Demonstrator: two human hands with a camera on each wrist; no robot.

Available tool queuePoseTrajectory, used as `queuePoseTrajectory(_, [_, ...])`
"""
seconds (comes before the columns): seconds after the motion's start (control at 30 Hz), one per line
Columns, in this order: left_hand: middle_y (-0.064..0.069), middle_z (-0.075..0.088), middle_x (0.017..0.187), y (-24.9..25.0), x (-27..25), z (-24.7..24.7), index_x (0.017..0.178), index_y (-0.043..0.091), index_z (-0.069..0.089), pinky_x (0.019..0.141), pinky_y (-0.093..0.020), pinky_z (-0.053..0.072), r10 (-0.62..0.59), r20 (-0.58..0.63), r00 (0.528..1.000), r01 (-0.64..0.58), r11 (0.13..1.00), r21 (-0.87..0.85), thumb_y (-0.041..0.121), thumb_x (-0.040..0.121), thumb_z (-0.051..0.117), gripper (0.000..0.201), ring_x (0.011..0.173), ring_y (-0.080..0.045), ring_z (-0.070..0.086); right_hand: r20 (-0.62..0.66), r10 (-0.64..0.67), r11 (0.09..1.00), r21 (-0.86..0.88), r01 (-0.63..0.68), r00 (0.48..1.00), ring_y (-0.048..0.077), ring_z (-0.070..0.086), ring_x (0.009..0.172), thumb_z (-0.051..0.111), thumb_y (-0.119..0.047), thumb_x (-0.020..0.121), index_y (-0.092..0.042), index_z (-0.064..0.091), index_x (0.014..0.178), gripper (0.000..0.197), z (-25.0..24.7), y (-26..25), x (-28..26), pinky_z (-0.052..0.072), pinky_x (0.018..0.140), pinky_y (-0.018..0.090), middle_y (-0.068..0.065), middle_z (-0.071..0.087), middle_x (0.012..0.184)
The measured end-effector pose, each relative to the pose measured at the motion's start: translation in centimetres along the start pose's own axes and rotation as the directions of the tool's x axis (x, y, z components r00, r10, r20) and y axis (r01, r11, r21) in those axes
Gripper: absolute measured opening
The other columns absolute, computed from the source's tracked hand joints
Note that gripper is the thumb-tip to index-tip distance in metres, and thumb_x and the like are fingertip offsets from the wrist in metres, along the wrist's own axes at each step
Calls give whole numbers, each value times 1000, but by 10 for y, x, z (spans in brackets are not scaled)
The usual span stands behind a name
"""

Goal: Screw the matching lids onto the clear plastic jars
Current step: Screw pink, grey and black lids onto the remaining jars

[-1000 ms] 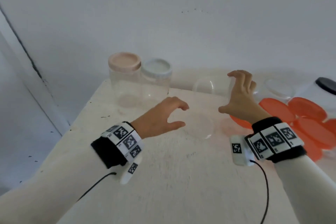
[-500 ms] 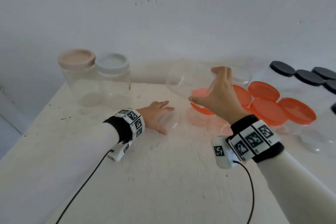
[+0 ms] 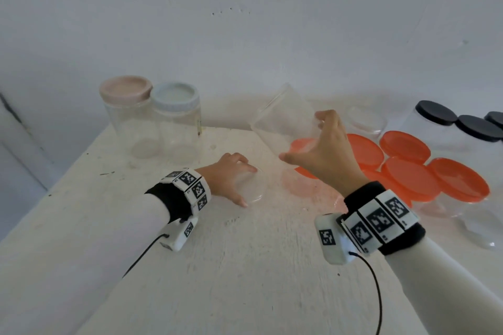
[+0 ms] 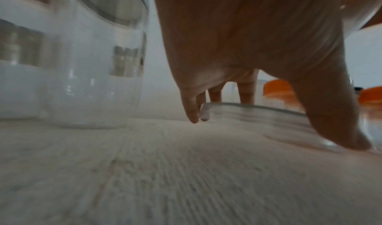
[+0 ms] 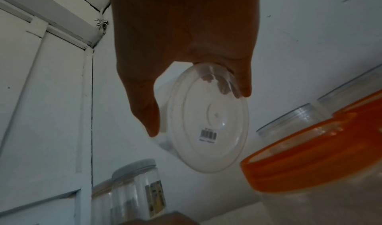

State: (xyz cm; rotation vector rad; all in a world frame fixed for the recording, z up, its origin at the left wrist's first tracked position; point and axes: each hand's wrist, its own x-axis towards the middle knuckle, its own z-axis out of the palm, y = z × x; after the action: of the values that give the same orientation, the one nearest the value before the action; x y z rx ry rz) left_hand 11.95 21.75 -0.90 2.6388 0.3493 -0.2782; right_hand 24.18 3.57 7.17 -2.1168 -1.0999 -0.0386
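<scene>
Jar [image 3: 283, 122] clear, lidless, tilted above table [image 3: 245, 266]; barcode sticker on base in right wrist view; right hand [image 3: 324, 155] grips it, thumb & fingers curled round wall; left hand [image 3: 227, 175] curls round clear lid [image 3: 251, 185] lying flat on table; lid edge blurred, hard to trace.

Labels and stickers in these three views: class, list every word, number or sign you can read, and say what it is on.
No text can be read.
Barcode sticker on the base of the clear jar held by the right hand: bars and print too small.
Label on the grey-lidded jar: blurred.
Wristband markers: square patterns; tiny print unreadable.
</scene>
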Motion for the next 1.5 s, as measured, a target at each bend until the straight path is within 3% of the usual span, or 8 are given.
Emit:
queuePoseTrajectory(0.13, [3, 23, 143, -14, -28, -14, 139, 33, 36, 110, -32, 16, -20, -188, 982, -10, 988, -157, 42, 68, 79, 84, 133, -13, 16, 11, 6, 995, 95, -7, 1000, 19, 37, 117, 87, -22, 57, -7, 29, 126, 91, 12, -7, 2, 31, 88, 22, 2, 33, 120])
queuePoseTrajectory(0.27, [7, 25, 143, -29, -61, -26, 135, 40, 38, 111, -29, 18, -87, -324, 942, 6, 969, -245, 42, 66, 80, 81, 131, -7, 19, 56, -4, 994, 112, -2, 998, 19, 38, 119, 90, -33, 52, -10, 25, 136, 109, 32, -18, 2, 37, 101, 33, -3, 26, 120])
queuePoseTrajectory(0.47, [15, 30, 134, -50, -108, -32, 126, 51, 38, 109, -29, 23, -164, -410, 897, 21, 943, -331, 89, 40, 57, 96, 128, -3, 25, 133, -17, 992, 125, 0, 991, 20, 38, 121, 82, -50, 59, -11, 29, 139, 103, 60, -28, -1, 36, 104, 38, -1, 34, 127])
queuePoseTrajectory(0.8, [16, 34, 139, -66, -140, -50, 128, 48, 44, 113, -39, 26, -202, -528, 825, -9, 929, -370, 81, 49, 64, 88, 132, -2, 27, 393, 92, 964, 193, -180, 915, 14, 45, 113, 88, -31, 59, -8, 32, 131, 94, 103, -17, 2, 43, 93, 30, -5, 27, 120])
queuePoseTrajectory(0.97, [22, 36, 134, -53, -124, -55, 127, 42, 46, 111, -34, 28, -140, -527, 838, -66, 933, -353, 67, 54, 69, 81, 130, -1, 29, 513, 44, 950, 244, -195, 857, 14, 43, 119, 88, -23, 59, -13, 32, 121, 83, 110, -4, 2, 40, 92, 26, 1, 32, 127])
queuePoseTrajectory(1.1, [17, 38, 135, -40, -104, -56, 124, 39, 47, 109, -30, 29, -82, -489, 868, -87, 946, -313, 65, 54, 69, 77, 128, -1, 30, 567, 16, 932, 291, -218, 824, 15, 41, 121, 86, -20, 62, -17, 20, 135, 99, 108, 6, 1, 35, 93, 22, 0, 37, 129])
queuePoseTrajectory(1.3, [11, 31, 143, -22, -77, -53, 128, 34, 47, 105, -22, 18, -33, -418, 908, -87, 960, -266, 49, 62, 80, 76, 128, 2, 20, 604, 28, 868, 381, -319, 797, 15, 42, 124, 86, -13, 62, -23, 27, 127, 88, 108, 12, 1, 40, 98, 25, 0, 41, 131])
queuePoseTrajectory(1.5, [8, 26, 149, -8, -59, -49, 132, 32, 45, 111, -28, 14, 12, -361, 932, -84, 980, -183, 42, 67, 79, 74, 137, -7, 14, 613, 23, 848, 406, -339, 790, 14, 43, 125, 86, -14, 61, -19, 25, 134, 96, 109, 13, 2, 41, 101, 28, -2, 41, 134])
